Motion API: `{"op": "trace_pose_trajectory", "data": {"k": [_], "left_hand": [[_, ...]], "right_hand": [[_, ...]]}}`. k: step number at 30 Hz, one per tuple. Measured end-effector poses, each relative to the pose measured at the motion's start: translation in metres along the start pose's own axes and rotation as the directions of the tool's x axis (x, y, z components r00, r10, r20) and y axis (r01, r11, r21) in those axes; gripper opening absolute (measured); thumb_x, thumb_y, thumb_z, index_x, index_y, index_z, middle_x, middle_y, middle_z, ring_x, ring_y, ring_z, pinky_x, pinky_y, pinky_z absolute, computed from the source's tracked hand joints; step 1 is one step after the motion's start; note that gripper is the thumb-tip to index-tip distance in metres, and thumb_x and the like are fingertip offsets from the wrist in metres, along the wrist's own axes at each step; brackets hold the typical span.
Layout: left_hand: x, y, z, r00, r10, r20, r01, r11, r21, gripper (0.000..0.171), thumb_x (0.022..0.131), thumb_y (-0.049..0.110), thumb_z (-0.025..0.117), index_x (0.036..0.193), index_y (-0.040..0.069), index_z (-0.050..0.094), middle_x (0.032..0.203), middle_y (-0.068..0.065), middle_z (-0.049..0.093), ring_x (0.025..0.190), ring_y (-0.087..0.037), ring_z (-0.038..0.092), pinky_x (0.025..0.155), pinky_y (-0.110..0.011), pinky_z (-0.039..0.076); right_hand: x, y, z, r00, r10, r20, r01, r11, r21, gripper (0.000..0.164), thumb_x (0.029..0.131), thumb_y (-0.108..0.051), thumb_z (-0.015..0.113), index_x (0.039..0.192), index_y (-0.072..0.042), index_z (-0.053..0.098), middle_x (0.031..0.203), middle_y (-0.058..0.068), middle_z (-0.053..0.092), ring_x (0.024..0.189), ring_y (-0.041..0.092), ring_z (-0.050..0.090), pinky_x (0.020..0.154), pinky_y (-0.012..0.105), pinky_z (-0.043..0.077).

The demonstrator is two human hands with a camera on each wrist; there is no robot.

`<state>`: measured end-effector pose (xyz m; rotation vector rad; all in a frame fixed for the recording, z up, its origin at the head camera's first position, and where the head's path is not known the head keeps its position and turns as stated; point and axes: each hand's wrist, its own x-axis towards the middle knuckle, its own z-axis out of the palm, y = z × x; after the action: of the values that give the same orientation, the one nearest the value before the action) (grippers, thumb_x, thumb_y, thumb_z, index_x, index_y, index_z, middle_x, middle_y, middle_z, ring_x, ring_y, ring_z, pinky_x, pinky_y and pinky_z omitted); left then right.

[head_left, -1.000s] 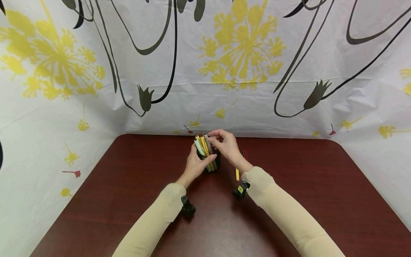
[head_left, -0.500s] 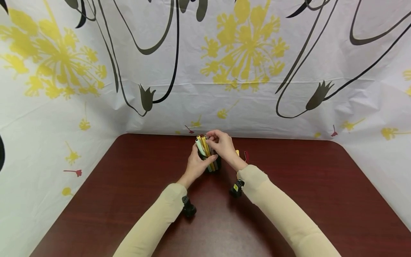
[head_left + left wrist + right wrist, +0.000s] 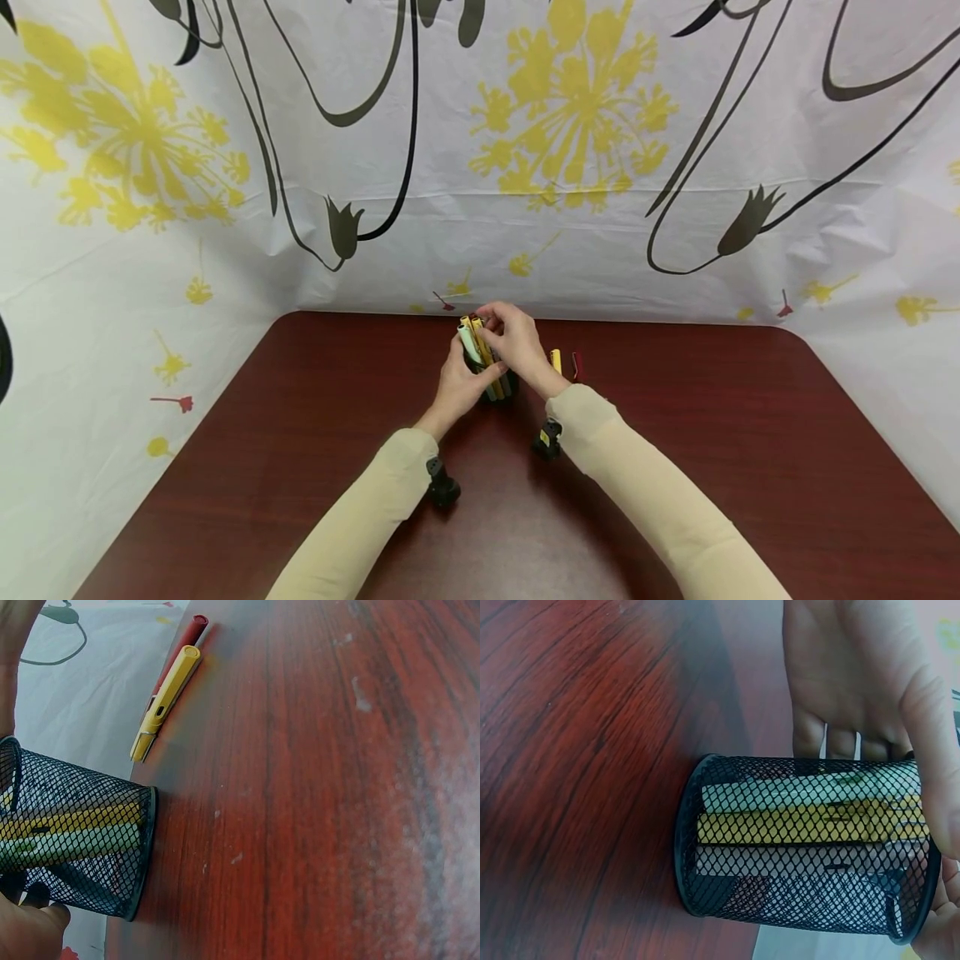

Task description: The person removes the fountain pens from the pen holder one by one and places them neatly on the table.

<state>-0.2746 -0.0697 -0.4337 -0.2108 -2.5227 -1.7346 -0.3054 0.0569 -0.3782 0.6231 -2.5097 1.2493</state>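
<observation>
A black mesh cup (image 3: 82,781) is standing near the far edge of the desk (image 3: 225,467), holding green, yellow and grey pens (image 3: 468,342). Our left hand (image 3: 454,385) is gripping its side. Our right hand (image 3: 519,342) is bending over its rim; whether those fingers are pinching anything, we cannot tell. A yellow pen (image 3: 166,703) and a red pen (image 3: 189,635) are lying to the right.

From my station I have both arms (image 3: 360,517) extended forward and converging, the left hand (image 3: 459,385) curved in a grip with its thumb opposite its fingers, the right (image 3: 517,337) higher, close by, fingers bent.
</observation>
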Motion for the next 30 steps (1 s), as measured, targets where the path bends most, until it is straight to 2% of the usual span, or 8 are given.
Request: {"op": "trace_pose_trajectory", "data": {"k": [5, 10, 22, 30], "left_hand": [[0.000, 0.000, 0.000, 1.000, -0.010, 0.014, 0.010, 1.000, -0.024, 0.094, 0.083, 0.042, 0.068, 0.151, 0.011, 0.011, 0.151, -0.013, 0.028, 0.131, -0.028, 0.039, 0.103, -0.048, 0.036], [0.000, 0.001, 0.000, 1.000, -0.006, 0.011, 0.006, 1.000, -0.025, 0.092, 0.084, 0.039, 0.068, 0.151, 0.011, 0.012, 0.150, -0.013, 0.030, 0.128, -0.028, 0.042, 0.102, -0.047, 0.037], [0.000, 0.001, 0.002, 1.000, -0.002, -0.005, 0.002, 1.000, -0.015, 0.094, 0.083, 0.040, 0.069, 0.150, 0.009, 0.013, 0.148, -0.016, 0.033, 0.129, -0.030, 0.041, 0.102, -0.048, 0.038], [-0.002, 0.001, 0.001, 1.000, 0.021, -0.021, -0.021, 1.000, -0.021, 0.092, 0.082, 0.038, 0.070, 0.150, 0.008, 0.015, 0.145, -0.016, 0.036, 0.125, -0.029, 0.045, 0.100, -0.045, 0.040]], "right_hand": [[0.000, -0.001, 0.002, 1.000, -0.017, -0.005, 0.016, 0.998, -0.062, 0.023, 0.087, -0.010, 0.068, 0.110, -0.007, 0.066, 0.088, 0.008, 0.060, 0.075, 0.019, 0.057, 0.064, 0.031, 0.047], [-0.001, -0.003, 0.003, 1.000, -0.003, -0.010, 0.002, 0.997, -0.078, 0.023, 0.087, -0.011, 0.068, 0.109, -0.008, 0.065, 0.092, 0.007, 0.059, 0.079, 0.020, 0.057, 0.067, 0.032, 0.048], [-0.007, 0.000, 0.000, 0.999, -0.005, -0.044, 0.002, 0.998, -0.066, 0.021, 0.087, -0.010, 0.067, 0.108, -0.007, 0.065, 0.100, 0.010, 0.057, 0.082, 0.021, 0.057, 0.070, 0.034, 0.049], [-0.013, 0.003, -0.004, 0.998, -0.011, -0.065, 0.011, 1.000, -0.001, 0.020, 0.088, -0.008, 0.066, 0.107, -0.006, 0.061, 0.098, 0.010, 0.065, 0.085, 0.022, 0.063, 0.074, 0.036, 0.052]]}}
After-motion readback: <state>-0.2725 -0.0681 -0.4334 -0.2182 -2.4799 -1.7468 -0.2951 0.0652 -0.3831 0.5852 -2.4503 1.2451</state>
